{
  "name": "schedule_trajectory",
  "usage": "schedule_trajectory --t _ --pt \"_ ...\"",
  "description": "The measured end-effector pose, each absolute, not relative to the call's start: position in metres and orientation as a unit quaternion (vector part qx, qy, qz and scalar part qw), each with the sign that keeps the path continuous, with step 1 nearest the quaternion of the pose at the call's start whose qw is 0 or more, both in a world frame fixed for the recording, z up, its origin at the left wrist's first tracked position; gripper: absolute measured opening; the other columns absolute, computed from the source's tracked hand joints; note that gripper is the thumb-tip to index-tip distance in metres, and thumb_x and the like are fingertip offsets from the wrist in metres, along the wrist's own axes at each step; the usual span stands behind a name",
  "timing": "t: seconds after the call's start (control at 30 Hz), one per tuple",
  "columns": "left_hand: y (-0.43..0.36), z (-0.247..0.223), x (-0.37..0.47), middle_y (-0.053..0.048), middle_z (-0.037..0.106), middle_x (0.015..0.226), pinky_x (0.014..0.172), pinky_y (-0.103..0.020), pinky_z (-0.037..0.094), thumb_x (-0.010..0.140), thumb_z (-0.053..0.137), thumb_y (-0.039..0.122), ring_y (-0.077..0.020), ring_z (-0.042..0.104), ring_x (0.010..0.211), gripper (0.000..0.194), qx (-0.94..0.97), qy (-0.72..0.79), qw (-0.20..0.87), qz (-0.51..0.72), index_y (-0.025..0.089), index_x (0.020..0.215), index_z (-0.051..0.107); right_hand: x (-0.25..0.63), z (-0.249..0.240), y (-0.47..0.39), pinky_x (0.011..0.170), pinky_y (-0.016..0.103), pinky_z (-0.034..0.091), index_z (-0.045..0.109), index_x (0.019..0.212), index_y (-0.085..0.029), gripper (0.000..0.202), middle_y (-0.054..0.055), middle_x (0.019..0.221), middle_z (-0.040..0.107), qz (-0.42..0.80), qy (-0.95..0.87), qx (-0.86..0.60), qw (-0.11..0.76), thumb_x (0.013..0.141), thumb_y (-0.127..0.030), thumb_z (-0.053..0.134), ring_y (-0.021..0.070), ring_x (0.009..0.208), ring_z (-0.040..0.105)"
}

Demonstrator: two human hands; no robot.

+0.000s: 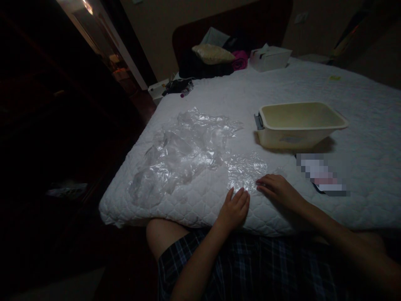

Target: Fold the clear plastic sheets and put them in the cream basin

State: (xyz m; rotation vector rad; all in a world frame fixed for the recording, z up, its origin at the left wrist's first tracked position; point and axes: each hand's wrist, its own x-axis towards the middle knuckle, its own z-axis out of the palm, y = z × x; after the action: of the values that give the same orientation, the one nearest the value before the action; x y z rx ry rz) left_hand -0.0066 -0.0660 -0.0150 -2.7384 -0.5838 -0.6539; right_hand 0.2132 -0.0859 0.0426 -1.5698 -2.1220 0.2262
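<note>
A small clear plastic bag (247, 167) lies crinkled on the white quilted bed (200, 213). My left hand (234, 207) rests at its near edge, fingers stretched out and slightly apart, palm down. From the right, my right hand (280, 190) reaches in with extended fingers, the tips at the bag's right edge; nothing shows gripped in it. Left of the small bag spreads a larger heap of clear plastic bags (188, 146), wrinkled and shiny. A cream plastic basin (294, 136) with a grey handle stands beyond my right hand.
A phone-like object (319, 173), blurred out, lies right of my right hand. Toward the headboard (232, 25) are a white box (271, 58), a beige pillow (213, 54), a magenta roll (239, 60) and dark items (178, 86). My knees touch the bed's near edge.
</note>
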Motion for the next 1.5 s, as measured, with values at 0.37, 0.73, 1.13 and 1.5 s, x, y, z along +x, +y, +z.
schedule_trajectory --t 0.37,0.73,1.13,1.5 --pt "-0.066 -0.012 -0.007 -0.015 0.043 0.134 0.103 -0.048 0.032 0.09 0.035 0.017 -0.0249 0.036 0.127 0.034 -0.945 -0.195 0.139 -0.224 0.01 0.12 0.049 0.21 0.038 -0.085 0.081 0.041 0.042 0.056 0.113 -0.02 0.03 0.01 0.109 0.062 0.0 -0.792 -0.56 0.243 0.087 -0.03 0.048 0.0231 0.097 0.056" --pt "-0.065 -0.009 -0.005 -0.015 0.045 0.133 0.103 -0.05 0.031 0.09 0.039 0.018 -0.0242 0.037 0.127 0.033 -0.957 -0.172 0.128 -0.194 0.011 0.121 0.048 0.209 0.045 -0.076 0.075 0.037 0.043 0.062 0.099 -0.018 0.021 0.011 0.095 0.062 -0.018 -0.785 -0.569 0.244 0.086 -0.025 0.047 0.0219 0.087 0.055" --pt "-0.065 -0.008 -0.005 -0.012 0.042 0.136 0.104 -0.051 0.029 0.092 0.035 0.02 -0.0246 0.035 0.128 0.033 -0.957 -0.18 0.123 -0.192 0.012 0.12 0.05 0.199 0.044 -0.064 0.069 0.031 0.042 0.064 0.091 -0.018 0.021 0.007 0.082 0.061 0.05 -0.8 -0.57 0.182 0.088 -0.022 0.043 0.0179 0.077 0.057" --pt "-0.064 -0.007 -0.006 -0.008 0.026 0.145 0.105 -0.052 0.027 0.092 0.036 0.021 -0.0257 0.022 0.134 0.034 -0.952 -0.177 0.151 -0.2 0.013 0.122 0.049 0.22 0.053 -0.07 0.076 0.037 0.046 0.062 0.098 -0.016 0.024 0.01 0.089 0.064 0.069 -0.769 -0.575 0.272 0.088 -0.024 0.043 0.021 0.085 0.058"
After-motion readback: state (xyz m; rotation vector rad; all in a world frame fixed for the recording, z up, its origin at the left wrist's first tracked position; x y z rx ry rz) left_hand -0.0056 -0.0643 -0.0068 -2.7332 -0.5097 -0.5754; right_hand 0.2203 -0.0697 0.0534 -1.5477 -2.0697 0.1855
